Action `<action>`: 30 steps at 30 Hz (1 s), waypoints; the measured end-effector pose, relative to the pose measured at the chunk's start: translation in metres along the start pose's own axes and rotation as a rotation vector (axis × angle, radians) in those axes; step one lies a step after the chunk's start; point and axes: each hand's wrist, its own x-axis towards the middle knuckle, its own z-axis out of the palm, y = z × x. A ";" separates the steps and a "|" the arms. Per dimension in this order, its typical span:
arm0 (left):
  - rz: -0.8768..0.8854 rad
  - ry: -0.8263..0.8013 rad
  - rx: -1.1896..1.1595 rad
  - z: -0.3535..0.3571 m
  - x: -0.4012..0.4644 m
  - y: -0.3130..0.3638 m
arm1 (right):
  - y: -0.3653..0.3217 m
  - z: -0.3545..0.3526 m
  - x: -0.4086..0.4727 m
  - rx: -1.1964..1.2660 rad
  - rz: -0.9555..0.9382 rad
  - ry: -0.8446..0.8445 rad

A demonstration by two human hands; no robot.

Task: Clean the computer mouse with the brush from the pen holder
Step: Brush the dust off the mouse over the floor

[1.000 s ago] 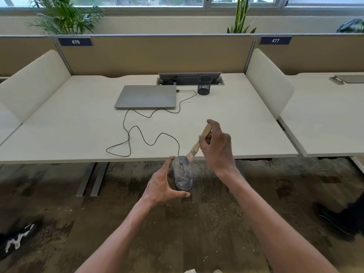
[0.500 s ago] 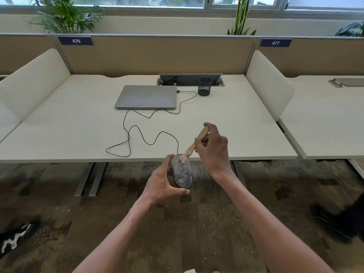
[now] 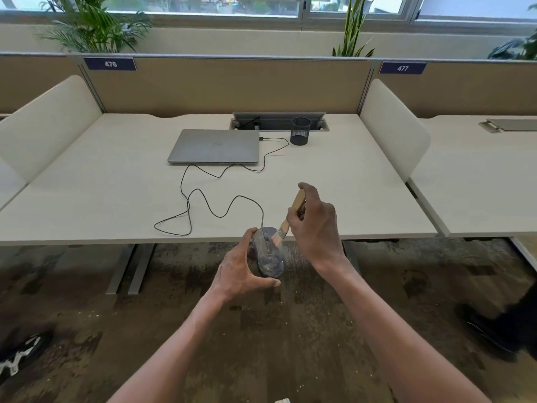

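A dusty grey computer mouse (image 3: 268,255) is held in my left hand (image 3: 241,271), just off the desk's front edge and above the floor. Thumb and fingers wrap its left side and rear. My right hand (image 3: 316,225) grips a small brush (image 3: 287,222) with a wooden handle. Its pale bristles touch the mouse's front right, beside the scroll wheel. The mouse's black cable (image 3: 203,199) snakes over the desk to the laptop. A black mesh pen holder (image 3: 300,131) stands at the back of the desk, with nothing showing above its rim.
A closed grey laptop (image 3: 214,146) lies at the back of the white desk (image 3: 87,199). White side dividers (image 3: 392,126) flank the desk. An open cable hatch (image 3: 279,121) sits behind the holder. A dark shoe (image 3: 488,330) is on the carpet at right, another at lower left.
The brush has slid up from the mouse's middle to its front end. Both hands and the mouse have shifted slightly up toward the desk edge.
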 end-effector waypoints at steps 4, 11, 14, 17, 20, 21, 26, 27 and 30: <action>0.015 -0.002 -0.013 -0.001 0.002 0.002 | -0.005 0.000 0.001 0.057 0.004 -0.017; 0.003 -0.016 -0.013 0.000 -0.002 0.000 | 0.000 -0.002 -0.001 -0.020 0.003 -0.018; -0.006 -0.018 -0.026 -0.001 -0.001 0.001 | 0.000 -0.002 0.001 0.019 0.000 -0.019; -0.016 -0.013 -0.033 -0.002 -0.004 0.001 | 0.004 -0.003 0.002 -0.005 0.011 -0.030; -0.026 -0.019 -0.034 -0.003 -0.006 0.001 | 0.007 -0.003 0.005 -0.027 0.030 -0.018; -0.025 -0.021 -0.036 -0.004 -0.006 0.001 | 0.007 -0.003 0.006 -0.018 0.033 -0.011; -0.036 -0.021 -0.039 -0.005 -0.007 0.000 | 0.009 -0.001 0.004 0.067 0.050 -0.021; -0.039 -0.019 -0.036 -0.005 -0.008 -0.001 | 0.010 -0.002 0.004 0.054 0.057 -0.022; -0.051 -0.019 -0.027 -0.005 -0.010 -0.002 | 0.012 -0.004 0.003 0.013 0.063 -0.013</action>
